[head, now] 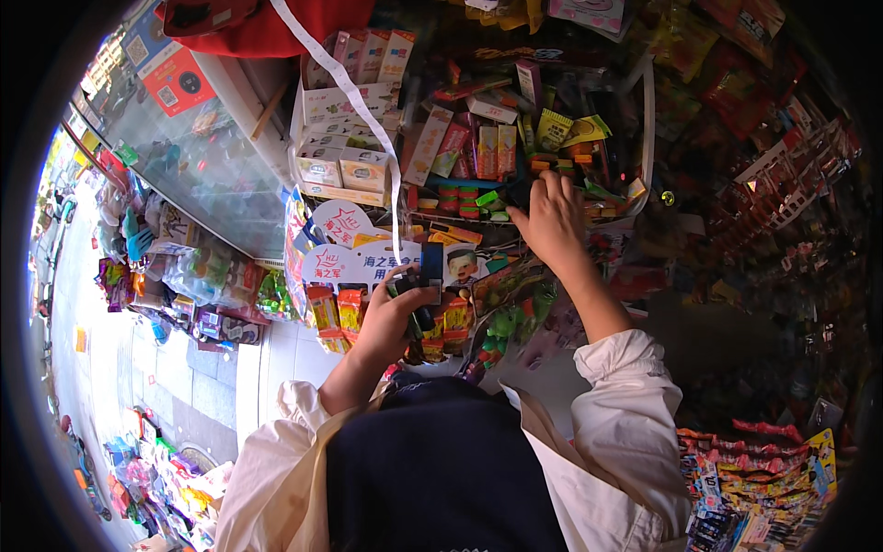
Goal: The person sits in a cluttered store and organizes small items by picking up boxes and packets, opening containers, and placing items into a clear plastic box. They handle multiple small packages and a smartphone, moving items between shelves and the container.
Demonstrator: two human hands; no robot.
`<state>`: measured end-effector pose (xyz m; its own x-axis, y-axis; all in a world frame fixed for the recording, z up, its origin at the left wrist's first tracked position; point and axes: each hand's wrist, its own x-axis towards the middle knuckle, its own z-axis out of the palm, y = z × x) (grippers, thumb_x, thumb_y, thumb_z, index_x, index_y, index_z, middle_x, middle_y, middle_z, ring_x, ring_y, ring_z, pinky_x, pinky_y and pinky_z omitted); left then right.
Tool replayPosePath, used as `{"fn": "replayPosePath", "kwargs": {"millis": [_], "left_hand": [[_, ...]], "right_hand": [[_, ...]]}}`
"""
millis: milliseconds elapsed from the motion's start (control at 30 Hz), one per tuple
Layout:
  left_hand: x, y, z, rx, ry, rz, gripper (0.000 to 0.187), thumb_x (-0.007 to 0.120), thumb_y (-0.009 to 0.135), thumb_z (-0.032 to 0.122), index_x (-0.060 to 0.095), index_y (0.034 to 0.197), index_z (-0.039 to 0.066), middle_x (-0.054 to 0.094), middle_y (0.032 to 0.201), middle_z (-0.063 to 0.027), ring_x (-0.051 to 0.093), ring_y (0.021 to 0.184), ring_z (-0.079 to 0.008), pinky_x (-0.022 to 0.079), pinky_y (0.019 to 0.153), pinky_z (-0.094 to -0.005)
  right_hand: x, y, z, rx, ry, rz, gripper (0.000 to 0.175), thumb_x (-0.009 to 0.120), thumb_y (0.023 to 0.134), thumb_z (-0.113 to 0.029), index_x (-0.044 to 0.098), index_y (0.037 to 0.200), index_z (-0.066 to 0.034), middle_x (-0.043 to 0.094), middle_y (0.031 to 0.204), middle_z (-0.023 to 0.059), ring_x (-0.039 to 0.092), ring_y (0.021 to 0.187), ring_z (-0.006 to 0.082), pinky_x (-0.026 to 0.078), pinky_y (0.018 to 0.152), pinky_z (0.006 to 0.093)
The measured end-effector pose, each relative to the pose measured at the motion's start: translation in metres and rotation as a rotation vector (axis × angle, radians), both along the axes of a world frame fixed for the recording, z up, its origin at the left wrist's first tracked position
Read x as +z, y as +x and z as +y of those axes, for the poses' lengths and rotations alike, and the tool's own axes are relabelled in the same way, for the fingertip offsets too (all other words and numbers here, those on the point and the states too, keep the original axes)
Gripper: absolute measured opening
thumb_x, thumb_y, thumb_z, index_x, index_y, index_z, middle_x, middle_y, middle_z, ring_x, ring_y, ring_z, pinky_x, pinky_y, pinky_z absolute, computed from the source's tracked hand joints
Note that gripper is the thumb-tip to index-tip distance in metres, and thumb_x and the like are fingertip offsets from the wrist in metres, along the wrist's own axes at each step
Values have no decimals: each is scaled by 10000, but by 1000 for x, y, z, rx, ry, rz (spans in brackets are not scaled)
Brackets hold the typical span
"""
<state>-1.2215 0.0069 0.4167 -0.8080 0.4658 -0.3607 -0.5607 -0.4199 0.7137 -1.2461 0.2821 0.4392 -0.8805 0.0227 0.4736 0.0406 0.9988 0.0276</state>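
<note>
My left hand (385, 321) grips several small dark packs (429, 276), one with a blue end, in front of white printed display cards (359, 264). My right hand (552, 214) reaches over the front of a white-rimmed basket (647, 138) of small sweets and boxes. Its thumb is spread from the fingers, near a dark patch. Whether anything is pinched there is too dark to tell. Close to the fingertips lie green-and-red sweets (469, 200) and orange-wrapped pieces (541, 165). Farther back are yellow sachets (554, 130) and upright slim boxes (487, 152).
White cartons (341, 165) are stacked left of the basket, and a white perforated strip (352, 90) hangs across them. Orange packets (338, 314) hang below the cards. A glass case (207, 159) stands at left. Packaged goods (759, 476) fill the lower right.
</note>
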Motion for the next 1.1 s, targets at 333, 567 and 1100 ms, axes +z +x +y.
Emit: {"fn": "replayPosePath", "kwargs": {"millis": [333, 567, 1100], "left_hand": [[6, 3, 15, -217, -308, 352, 354, 713, 834, 10, 573, 1158, -9, 684, 965, -91, 672, 855, -158, 547, 779, -275], [6, 0, 18, -197, -39, -49, 293, 625, 905, 59, 548, 1183, 8, 668, 1036, -118, 670, 888, -204, 559, 815, -343], [-8, -4, 10, -201, -98, -117, 237, 623, 954, 287, 614, 985, 53, 619, 847, -60, 624, 783, -196, 543, 735, -370]], "right_hand": [[2, 74, -80, 494, -1155, -220, 337, 625, 969, -247, 549, 1182, 3, 593, 727, 40, 573, 667, 119, 465, 615, 277], [39, 43, 22, 160, -993, 371, 268, 594, 987, -198, 551, 1158, 4, 661, 874, 31, 636, 804, 84, 492, 728, 235], [45, -43, 18, 438, -940, 153, 307, 645, 949, -187, 570, 1157, 26, 692, 883, 107, 666, 795, 139, 516, 684, 276]]}}
